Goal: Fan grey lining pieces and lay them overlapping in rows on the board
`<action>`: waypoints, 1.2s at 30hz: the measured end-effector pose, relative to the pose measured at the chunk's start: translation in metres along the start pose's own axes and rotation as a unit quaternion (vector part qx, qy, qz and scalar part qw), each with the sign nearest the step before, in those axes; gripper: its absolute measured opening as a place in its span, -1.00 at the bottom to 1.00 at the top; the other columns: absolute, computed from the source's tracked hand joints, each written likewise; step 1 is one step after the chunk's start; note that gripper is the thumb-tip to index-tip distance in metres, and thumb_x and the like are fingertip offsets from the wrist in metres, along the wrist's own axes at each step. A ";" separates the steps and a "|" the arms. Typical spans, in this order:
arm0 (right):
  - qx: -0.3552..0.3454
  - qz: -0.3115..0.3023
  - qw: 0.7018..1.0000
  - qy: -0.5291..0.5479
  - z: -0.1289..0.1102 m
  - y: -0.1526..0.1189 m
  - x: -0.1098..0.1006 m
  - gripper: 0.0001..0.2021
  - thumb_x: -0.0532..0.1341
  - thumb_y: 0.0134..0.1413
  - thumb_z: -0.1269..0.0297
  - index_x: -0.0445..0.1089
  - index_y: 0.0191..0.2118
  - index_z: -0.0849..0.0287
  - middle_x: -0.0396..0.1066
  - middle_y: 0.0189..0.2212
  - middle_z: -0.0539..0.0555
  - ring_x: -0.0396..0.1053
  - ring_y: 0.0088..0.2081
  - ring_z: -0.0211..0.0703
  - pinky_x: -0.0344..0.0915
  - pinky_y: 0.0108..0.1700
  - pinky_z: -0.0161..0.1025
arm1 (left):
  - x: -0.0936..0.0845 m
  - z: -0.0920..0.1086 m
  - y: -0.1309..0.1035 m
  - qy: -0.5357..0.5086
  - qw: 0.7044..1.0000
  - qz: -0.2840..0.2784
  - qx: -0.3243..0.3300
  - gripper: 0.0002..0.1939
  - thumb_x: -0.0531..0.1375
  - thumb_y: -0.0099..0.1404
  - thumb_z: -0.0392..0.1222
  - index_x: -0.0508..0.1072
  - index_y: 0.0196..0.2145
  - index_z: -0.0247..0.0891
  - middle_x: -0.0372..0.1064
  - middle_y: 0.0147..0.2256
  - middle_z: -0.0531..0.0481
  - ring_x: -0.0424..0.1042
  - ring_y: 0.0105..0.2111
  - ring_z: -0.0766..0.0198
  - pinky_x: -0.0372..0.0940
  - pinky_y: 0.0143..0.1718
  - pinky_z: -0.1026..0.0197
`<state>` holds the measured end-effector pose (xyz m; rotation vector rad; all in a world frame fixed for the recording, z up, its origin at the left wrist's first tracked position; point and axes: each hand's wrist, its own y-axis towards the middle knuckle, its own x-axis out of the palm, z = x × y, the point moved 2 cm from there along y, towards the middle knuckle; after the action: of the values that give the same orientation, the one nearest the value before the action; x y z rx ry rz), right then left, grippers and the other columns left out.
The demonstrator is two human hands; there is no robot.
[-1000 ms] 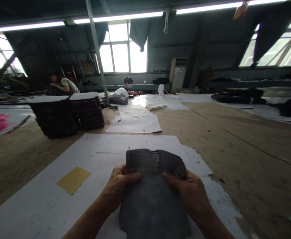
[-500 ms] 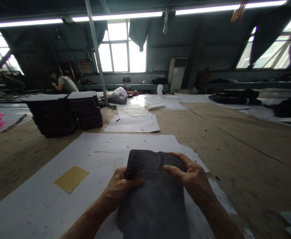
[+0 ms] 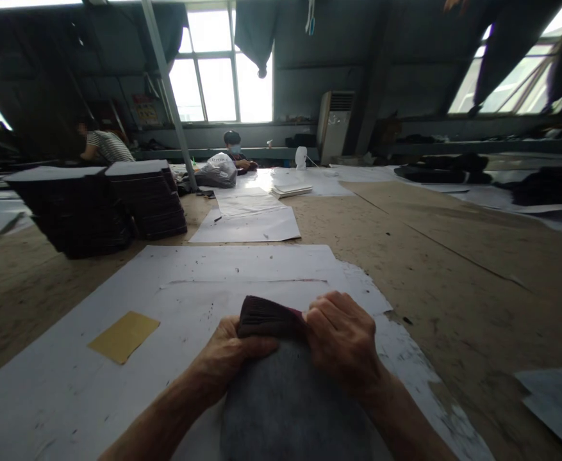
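Observation:
A thick stack of dark grey fabric pieces [image 3: 290,397] lies low in the middle of the view, its many layers showing along the far edge. My left hand [image 3: 235,352] grips the stack's left side, thumb on top and fingers underneath. At the far right corner, my right hand [image 3: 341,333] is closed around the layers, fingers curled over them. Close to the right fingers the edge shows a dark reddish tint. Beneath the stack is a large white paper sheet [image 3: 175,307], and a tan rectangular card [image 3: 124,336] rests on it to the left.
Two tall dark stacks [image 3: 76,211] stand at the left back. White papers [image 3: 247,224] lie ahead, with a plastic bag [image 3: 217,169] beyond. A metal pole [image 3: 170,96] rises behind the stacks. A masked person [image 3: 235,153] sits across the table; another person [image 3: 110,146] bends at left.
My right hand has gone from a spread thumb-and-finger hold to a closed grip on the corner. The stack's far edge now looks bunched and narrower. The view has shifted slightly.

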<state>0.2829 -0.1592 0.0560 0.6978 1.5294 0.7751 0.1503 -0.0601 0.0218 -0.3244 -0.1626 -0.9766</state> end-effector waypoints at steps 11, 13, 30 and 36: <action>0.060 -0.098 0.993 0.022 0.011 0.008 0.001 -0.73 0.23 -0.15 0.40 0.41 -0.22 0.07 0.41 -0.47 -0.06 0.33 -0.40 -0.26 0.26 -0.41 -0.37 | -0.005 0.001 0.003 0.151 0.983 0.048 0.090 -0.87 0.29 -0.08 -0.27 0.52 -0.48 -0.34 0.35 -0.57 0.08 0.25 -0.53 0.35 0.11 -0.49 0.34; 0.021 -0.118 0.993 0.004 0.008 0.005 0.001 -0.79 0.20 -0.16 0.45 0.44 -0.33 0.05 0.44 -0.48 -0.06 0.35 -0.38 -0.24 0.26 -0.39 -0.35 | -0.005 0.002 0.002 0.168 0.980 0.053 0.097 -0.91 0.30 -0.08 -0.28 0.52 -0.52 -0.34 0.35 -0.58 0.09 0.25 -0.52 0.35 0.11 -0.48 0.34; -0.044 -0.029 0.998 -0.024 0.001 -0.015 0.021 -0.64 -0.04 -0.01 0.60 0.37 -0.13 0.31 0.50 -0.33 0.12 0.42 -0.35 -0.19 0.30 -0.30 -0.25 | 0.000 -0.005 0.003 0.103 0.992 0.058 0.045 -0.84 0.24 -0.06 -0.29 0.50 -0.43 -0.33 0.33 -0.53 0.08 0.22 -0.51 0.37 0.13 -0.43 0.33; -0.021 -0.144 0.988 0.043 0.005 -0.013 0.034 -0.62 -0.02 0.04 0.56 0.32 -0.03 0.26 0.46 -0.18 0.09 0.41 -0.26 -0.17 0.28 -0.24 -0.22 | 0.007 -0.006 -0.006 0.211 0.970 0.114 0.045 -0.83 0.18 0.00 -0.18 0.31 -0.61 -0.32 0.07 -0.64 0.13 0.01 -0.60 0.44 -0.02 -0.59 0.34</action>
<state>0.2844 -0.1393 0.0256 0.4036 1.6431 0.6216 0.1490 -0.0709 0.0197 -0.0449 0.2137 -0.7880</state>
